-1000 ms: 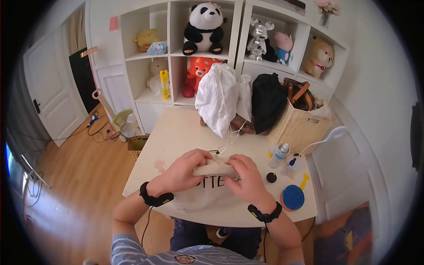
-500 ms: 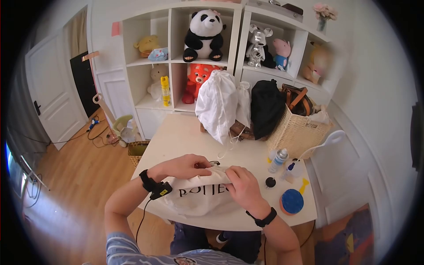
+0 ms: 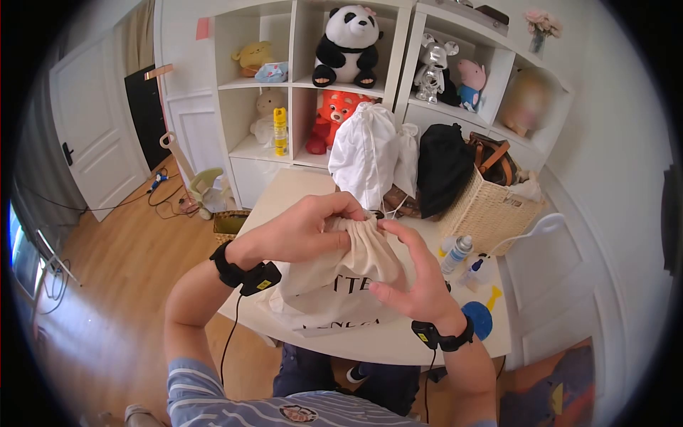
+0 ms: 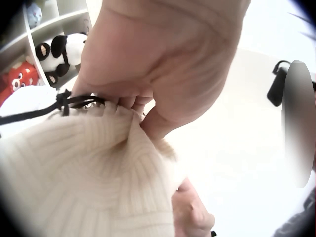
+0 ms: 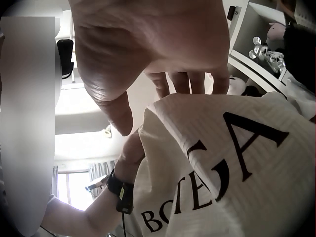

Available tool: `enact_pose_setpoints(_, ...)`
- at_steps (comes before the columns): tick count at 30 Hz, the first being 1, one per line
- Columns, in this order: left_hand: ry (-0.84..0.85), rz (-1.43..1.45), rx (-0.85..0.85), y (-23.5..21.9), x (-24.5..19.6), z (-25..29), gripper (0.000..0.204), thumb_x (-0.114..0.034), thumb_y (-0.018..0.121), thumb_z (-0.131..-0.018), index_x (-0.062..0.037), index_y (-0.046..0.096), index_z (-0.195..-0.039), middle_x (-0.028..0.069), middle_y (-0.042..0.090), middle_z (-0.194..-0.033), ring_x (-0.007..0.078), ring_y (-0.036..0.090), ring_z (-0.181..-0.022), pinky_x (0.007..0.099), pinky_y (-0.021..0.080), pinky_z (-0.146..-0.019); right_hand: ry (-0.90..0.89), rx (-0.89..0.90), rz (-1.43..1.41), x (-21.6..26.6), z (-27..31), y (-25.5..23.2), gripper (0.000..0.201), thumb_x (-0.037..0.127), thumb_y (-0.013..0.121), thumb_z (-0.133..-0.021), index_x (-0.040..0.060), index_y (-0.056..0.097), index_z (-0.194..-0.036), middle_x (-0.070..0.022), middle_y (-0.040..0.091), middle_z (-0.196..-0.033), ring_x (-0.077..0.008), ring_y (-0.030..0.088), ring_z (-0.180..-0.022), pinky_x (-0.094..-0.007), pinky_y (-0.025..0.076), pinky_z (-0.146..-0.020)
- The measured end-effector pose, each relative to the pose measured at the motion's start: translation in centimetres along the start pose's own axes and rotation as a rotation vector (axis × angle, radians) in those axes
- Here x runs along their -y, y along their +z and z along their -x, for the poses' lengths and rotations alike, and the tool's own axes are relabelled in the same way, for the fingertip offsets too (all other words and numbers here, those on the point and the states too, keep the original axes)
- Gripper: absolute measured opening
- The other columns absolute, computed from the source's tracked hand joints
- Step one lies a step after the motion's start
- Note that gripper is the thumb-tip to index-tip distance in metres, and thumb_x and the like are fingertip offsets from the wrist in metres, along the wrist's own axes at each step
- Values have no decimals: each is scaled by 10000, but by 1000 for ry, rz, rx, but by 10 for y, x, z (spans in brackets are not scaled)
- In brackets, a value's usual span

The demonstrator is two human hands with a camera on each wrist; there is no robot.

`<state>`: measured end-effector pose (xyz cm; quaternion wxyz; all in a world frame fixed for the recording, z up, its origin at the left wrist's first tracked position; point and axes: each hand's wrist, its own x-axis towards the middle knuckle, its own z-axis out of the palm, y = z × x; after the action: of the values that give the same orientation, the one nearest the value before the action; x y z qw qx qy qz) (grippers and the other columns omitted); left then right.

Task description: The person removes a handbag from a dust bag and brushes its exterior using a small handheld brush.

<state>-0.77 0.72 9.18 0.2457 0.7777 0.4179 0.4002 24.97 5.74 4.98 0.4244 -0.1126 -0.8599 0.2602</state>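
Note:
A cream drawstring bag (image 3: 334,302) with black lettering stands on the table, its neck gathered into folds. My left hand (image 3: 302,229) grips the neck from the left, thumb on the near side and fingers over the top. A black drawcord (image 4: 81,101) comes out by those fingers in the left wrist view. My right hand (image 3: 421,281) is at the bag's right side, thumb and fingers spread wide apart. In the right wrist view its fingers (image 5: 190,83) reach behind the bag's upper edge, while the thumb stays off the cloth. The bag's contents are hidden.
White drawstring bags (image 3: 363,153), a black bag (image 3: 445,171) and a wicker basket (image 3: 491,213) line the table's back. To the right are a spray can (image 3: 457,255), a blue-lidded round tub (image 3: 478,320) and a yellow tool (image 3: 493,297). Shelves with plush toys stand behind.
The bag's neck has risen from a low, folded roll into an upright gathered shape. My left hand has gone up with it. My right hand has let go of the cloth and spread its fingers.

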Motion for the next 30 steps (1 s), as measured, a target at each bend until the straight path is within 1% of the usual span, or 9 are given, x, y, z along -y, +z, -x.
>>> enact_pose_setpoints(4,122,-204,-1,3,-35,11,302,-32,753,-866,-36,669,-1157,62,694,-1035,199,656,-910,352,509,-916,-127,-62,-10,4,-11,-2,641,82,816,-727,35,597,-1327,-166,590,-1341,-354,565,-1274,-434,444,-1094)
enact_pose_setpoints(7,433,-342,20,10,-41,19,320,-25,769,-842,-69,699,-1152,42,708,-1004,226,684,-841,521,439,-1087,-197,-10,55,20,-14,-4,520,46,791,-695,50,655,-1197,-165,605,-1270,-349,580,-1210,-431,449,-1055)
enact_pose_setpoints(10,575,-466,63,19,-54,29,335,-39,756,-825,-77,672,-1147,78,647,-900,262,674,-862,505,462,-1067,-181,188,-62,26,-9,-8,385,43,781,-659,70,677,-1028,-144,613,-1174,-326,582,-1124,-443,424,-1010)
enact_pose_setpoints(14,695,-560,206,34,-69,47,197,-147,651,-920,-32,643,-1080,50,583,-807,231,651,-809,481,465,-1039,-139,349,-156,32,8,-13,303,93,785,-646,87,661,-923,-96,616,-1045,-296,575,-1058,-469,386,-984)
enact_pose_setpoints(16,701,-606,277,44,-74,60,171,-164,639,-925,-34,628,-1035,38,578,-787,218,646,-804,475,463,-1037,-241,576,-41,40,12,-15,257,152,783,-649,103,664,-871,-43,599,-923,-270,571,-1039,-482,369,-987)
enact_pose_setpoints(18,708,-653,347,48,-78,69,158,-181,627,-929,-36,614,-991,27,574,-767,205,641,-798,469,460,-1036,-272,585,61,54,22,-14,220,205,773,-684,116,660,-849,-17,571,-848,-249,570,-1044,-536,368,-1016)
enact_pose_setpoints(21,726,-856,370,46,-82,74,191,-231,646,-948,-58,584,-894,14,555,-712,192,628,-783,456,458,-1036,-500,541,522,74,29,-18,200,305,749,-757,143,637,-794,3,537,-834,-230,552,-1108,-685,330,-1063)
enact_pose_setpoints(28,548,-897,296,8,-86,84,446,-456,673,-978,-96,555,-742,9,506,-635,181,583,-703,460,477,-997,-476,501,671,71,33,-60,284,383,781,-709,163,601,-712,6,525,-814,-246,566,-1167,-720,328,-1047)
enact_pose_setpoints(30,471,-918,235,-16,-76,96,471,-479,687,-966,-109,546,-712,12,490,-620,188,571,-672,474,483,-987,-349,464,891,61,43,-93,351,410,801,-639,153,562,-665,13,580,-858,-276,606,-1150,-728,321,-1055)
